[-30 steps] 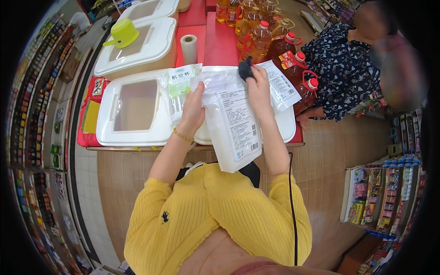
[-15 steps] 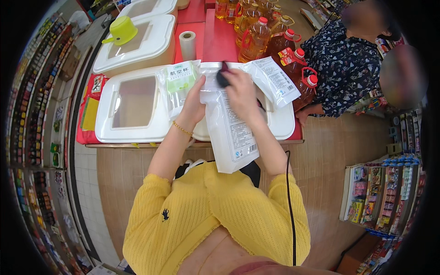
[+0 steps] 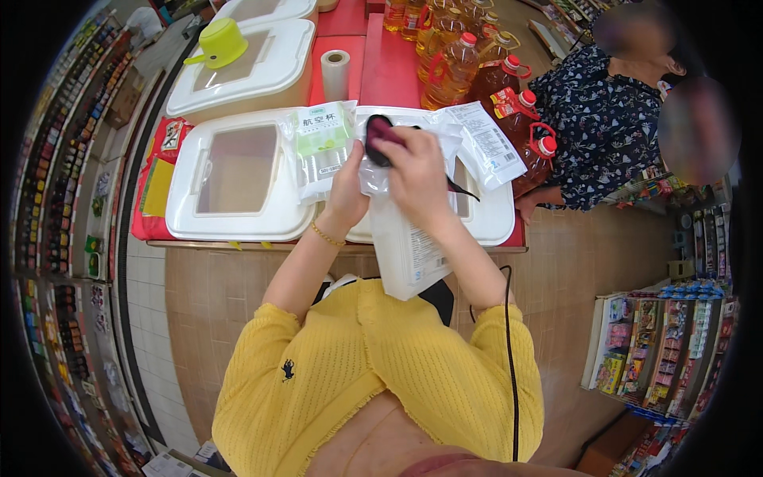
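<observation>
The right hand point(image 3: 417, 163) has its fingers clenched around a dark handheld scanner point(image 3: 378, 139), whose head points toward the left of the picture and rests just above the top edge of a clear plastic bag point(image 3: 405, 238). A black cord point(image 3: 509, 350) runs from the scanner side down past the right forearm toward the lower edge of the view. The left hand point(image 3: 348, 191) grasps the upper left part of the same bag, fingers curled against its back, a thin gold bracelet point(image 3: 327, 235) on the wrist. The bag, holding white contents with a printed label, is held upright between the two hands, above the near edge of the tabletop point(image 3: 381, 75) and in front of the yellow knitted top point(image 3: 373, 374).

Just beyond the left hand lies a green-and-white packet point(image 3: 322, 139), partly over a white lidded bin point(image 3: 230, 179). A second clear packet with a printed label point(image 3: 485, 143) lies to the right of the scanner on another white bin point(image 3: 489, 215). Farther back stand a white paper roll point(image 3: 335, 73), a bin carrying a lime-green scoop point(image 3: 218, 44), and a group of oil bottles with red caps point(image 3: 469, 63). Another person in a dark floral blouse point(image 3: 600, 127) stands at the right end of the tabletop. Stocked shelves point(image 3: 56, 183) line the left rim.
</observation>
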`<act>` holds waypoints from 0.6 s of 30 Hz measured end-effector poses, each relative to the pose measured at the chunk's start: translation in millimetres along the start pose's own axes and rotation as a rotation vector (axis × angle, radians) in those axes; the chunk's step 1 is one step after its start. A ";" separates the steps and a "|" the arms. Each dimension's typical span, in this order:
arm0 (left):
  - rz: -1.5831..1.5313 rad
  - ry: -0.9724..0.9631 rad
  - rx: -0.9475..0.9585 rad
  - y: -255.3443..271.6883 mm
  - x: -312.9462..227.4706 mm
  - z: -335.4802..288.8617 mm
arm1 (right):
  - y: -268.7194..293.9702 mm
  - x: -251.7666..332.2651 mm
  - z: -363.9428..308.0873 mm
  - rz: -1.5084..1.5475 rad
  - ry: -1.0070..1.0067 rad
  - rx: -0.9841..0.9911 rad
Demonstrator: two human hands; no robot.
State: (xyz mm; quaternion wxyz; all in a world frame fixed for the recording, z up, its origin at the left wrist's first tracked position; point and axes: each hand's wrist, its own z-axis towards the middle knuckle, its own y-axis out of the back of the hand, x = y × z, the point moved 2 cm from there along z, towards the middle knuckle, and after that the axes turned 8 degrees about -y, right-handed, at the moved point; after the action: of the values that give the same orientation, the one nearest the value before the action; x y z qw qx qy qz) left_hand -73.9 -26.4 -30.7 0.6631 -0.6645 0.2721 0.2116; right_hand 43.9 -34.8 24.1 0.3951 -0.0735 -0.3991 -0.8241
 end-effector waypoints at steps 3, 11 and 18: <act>-0.049 0.045 0.032 -7.7 -0.6 -9.2 | 9.6 -18.4 5.9 -0.078 -0.117 -0.093; -0.098 0.001 -0.004 18.1 11.1 3.0 | -4.6 8.2 -12.4 -0.059 -0.052 -0.010; -0.139 0.010 0.056 14.2 5.9 -3.5 | 12.7 -49.2 -7.2 -0.135 -0.301 -0.139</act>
State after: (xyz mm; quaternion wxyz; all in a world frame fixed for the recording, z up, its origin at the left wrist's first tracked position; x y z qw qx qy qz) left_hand -78.8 -30.0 -45.2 0.6930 -0.6642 0.2342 0.1541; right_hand 87.6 -15.4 5.4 0.2689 -0.1962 -0.3997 -0.8541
